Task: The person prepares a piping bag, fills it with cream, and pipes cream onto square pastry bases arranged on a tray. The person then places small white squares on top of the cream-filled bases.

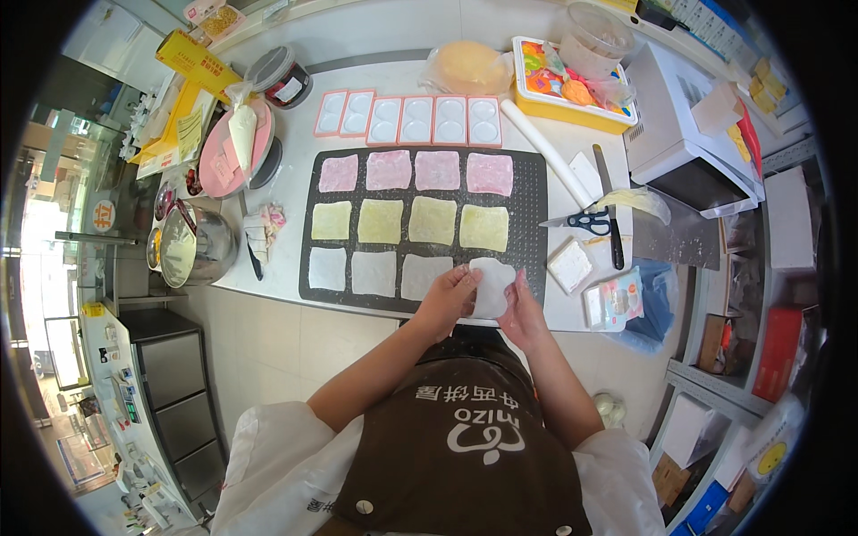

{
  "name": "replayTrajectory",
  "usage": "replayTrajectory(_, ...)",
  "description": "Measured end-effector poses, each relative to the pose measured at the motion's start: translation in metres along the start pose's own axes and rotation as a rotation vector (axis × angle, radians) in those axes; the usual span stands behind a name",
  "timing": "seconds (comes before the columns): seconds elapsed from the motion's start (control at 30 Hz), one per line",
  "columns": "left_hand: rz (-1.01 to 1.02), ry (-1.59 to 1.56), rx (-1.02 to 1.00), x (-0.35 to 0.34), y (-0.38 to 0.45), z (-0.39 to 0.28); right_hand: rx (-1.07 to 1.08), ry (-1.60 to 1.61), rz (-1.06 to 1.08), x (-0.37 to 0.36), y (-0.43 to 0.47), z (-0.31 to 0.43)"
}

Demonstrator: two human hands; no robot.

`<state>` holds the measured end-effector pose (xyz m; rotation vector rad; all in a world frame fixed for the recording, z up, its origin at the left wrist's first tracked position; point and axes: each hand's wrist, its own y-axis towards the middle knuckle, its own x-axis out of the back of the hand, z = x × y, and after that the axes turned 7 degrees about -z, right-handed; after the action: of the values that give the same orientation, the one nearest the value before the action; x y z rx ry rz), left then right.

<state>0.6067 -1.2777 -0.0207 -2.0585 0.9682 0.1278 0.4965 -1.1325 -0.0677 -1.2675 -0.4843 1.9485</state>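
Between my left hand (454, 298) and my right hand (521, 309), a white square dough sheet (493, 289) is held by its sides above the near right part of a black perforated mat (526, 221). On the mat lie rows of similar thin squares: pink ones (440, 171) at the back, yellow ones (432, 221) in the middle and white ones (373, 273) in front. My left hand partly covers one white square (421, 276). Fingers of both hands pinch the held sheet's edges.
Pink-edged trays (449, 120) stand behind the mat. At right are a rolling pin (543, 149), scissors (590, 221), a long knife (608, 201) and a white block (570, 266). A piping bag (242, 134) rests on a pink turntable (214, 161) at left, near a metal bowl (204, 244).
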Motion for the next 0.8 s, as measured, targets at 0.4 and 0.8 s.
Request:
replayTrajectory(0.4,-0.462,1.004,-0.628,0.018,0.022,0.043,0.818,-1.021,-0.312,-0.025,-0.008,-0.014)
replayTrajectory(0.8,-0.470,1.331,-0.583,0.034,0.060,0.059,0.697,-1.439,-0.570,0.024,0.034,-0.021)
